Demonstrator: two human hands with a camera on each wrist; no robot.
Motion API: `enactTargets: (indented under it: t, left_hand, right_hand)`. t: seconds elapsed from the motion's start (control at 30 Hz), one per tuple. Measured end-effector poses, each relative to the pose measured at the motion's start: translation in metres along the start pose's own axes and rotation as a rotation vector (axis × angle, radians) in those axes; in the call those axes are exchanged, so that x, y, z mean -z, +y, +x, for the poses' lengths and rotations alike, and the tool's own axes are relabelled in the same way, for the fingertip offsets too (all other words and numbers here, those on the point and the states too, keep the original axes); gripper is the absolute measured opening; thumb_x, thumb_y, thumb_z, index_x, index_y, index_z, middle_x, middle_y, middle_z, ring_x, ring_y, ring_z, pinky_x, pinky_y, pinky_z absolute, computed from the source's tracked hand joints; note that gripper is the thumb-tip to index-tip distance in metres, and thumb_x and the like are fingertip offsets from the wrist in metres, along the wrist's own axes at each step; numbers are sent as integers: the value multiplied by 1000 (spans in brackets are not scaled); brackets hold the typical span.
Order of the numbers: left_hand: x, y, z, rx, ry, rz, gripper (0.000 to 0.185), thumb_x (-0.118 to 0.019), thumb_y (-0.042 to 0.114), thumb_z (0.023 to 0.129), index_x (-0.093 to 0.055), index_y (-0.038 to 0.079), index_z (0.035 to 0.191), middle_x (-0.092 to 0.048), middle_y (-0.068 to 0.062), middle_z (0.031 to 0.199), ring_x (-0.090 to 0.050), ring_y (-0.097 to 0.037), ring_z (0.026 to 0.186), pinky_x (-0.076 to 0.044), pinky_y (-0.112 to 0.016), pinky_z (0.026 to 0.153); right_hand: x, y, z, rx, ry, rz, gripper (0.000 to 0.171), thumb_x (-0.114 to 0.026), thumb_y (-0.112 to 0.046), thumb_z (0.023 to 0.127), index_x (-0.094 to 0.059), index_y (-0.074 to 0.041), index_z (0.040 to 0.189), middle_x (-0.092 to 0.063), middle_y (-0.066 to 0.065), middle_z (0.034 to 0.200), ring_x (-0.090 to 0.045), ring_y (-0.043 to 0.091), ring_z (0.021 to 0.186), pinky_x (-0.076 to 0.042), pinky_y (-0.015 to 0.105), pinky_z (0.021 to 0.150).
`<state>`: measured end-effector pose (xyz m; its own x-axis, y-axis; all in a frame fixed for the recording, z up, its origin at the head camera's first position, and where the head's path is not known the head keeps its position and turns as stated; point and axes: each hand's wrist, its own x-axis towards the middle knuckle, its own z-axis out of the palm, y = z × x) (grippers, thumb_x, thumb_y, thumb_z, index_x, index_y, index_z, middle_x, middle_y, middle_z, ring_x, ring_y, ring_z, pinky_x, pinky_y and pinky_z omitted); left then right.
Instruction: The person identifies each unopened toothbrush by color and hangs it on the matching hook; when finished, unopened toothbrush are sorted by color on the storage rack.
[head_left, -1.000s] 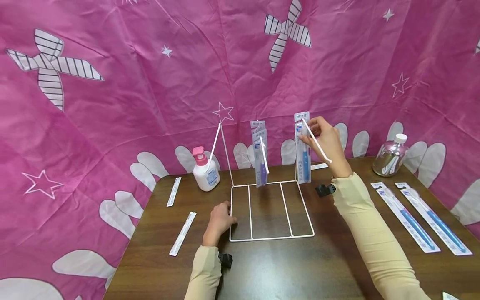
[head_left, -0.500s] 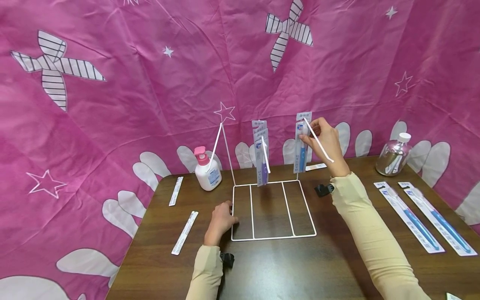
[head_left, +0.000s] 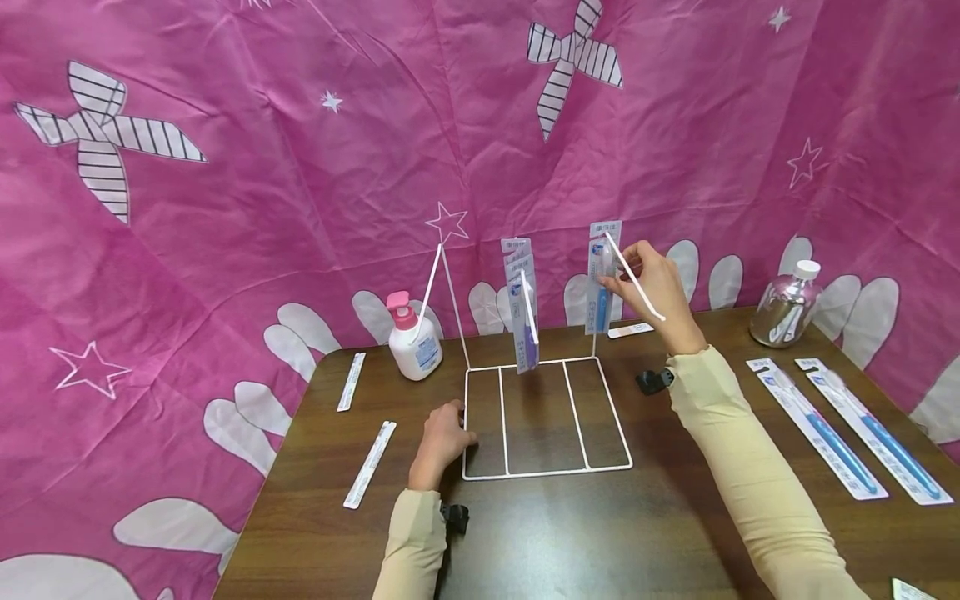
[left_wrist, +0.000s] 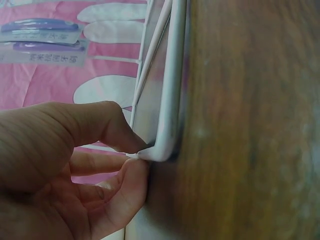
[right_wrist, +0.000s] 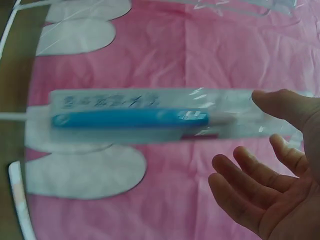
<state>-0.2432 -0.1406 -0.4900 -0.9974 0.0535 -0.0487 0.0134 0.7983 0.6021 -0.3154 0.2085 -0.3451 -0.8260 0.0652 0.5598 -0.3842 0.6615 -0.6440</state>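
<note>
My left hand point(head_left: 442, 437) pinches the front left part of the base of a white wire display rack point(head_left: 547, 476). In the left wrist view, thumb and finger point(left_wrist: 132, 185) meet at the bent wire corner point(left_wrist: 162, 150). A packaged blue toothbrush point(head_left: 602, 308) hangs upright on the rack's right hook. My right hand point(head_left: 651, 279) is beside it, thumb across the clear package front, other fingers spread and relaxed off its edge. Several packaged purple toothbrushes point(head_left: 521, 321) hang on the middle hook. The left hook point(head_left: 430, 287) carries nothing.
A pink-topped pump bottle point(head_left: 416, 346) stands behind the rack's left side. Two packaged blue toothbrushes point(head_left: 821, 429) lie at the right, before a silvery jar point(head_left: 785, 304). Slim white packets point(head_left: 370, 464) lie at the left; another packet point(head_left: 631, 330) lies behind the rack.
The blue toothbrush package has slid back along the right hook, away from me. My right thumb has shifted slightly down its front. The left hand keeps its hold on the rack.
</note>
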Motion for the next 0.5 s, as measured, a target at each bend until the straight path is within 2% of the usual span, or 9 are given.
enactTargets:
  t: [0.2, 0.5]
  left_hand:
    - [0, 0, 1, -5, 2, 1, 47, -83, 4, 73, -63, -5, 115, -64, -11, 86, -61, -28, 79, -52, -44, 71]
    - [1, -4, 2, -26, 22, 21, 45, -83, 6, 72, -64, -3, 111, -62, -8, 83, -59, -28, 76, -50, -44, 70]
  right_hand:
    - [15, 32, -17, -46, -105, -36, 39, -80, -19, 86, -57, 5, 106, -67, 28, 104, -65, 43, 95, -46, 53, 85]
    - [46, 105, -48, -138, -240, -210, 36, -74, -20, 88, -58, 6, 107, -67, 31, 105, -62, 49, 100, -42, 60, 87]
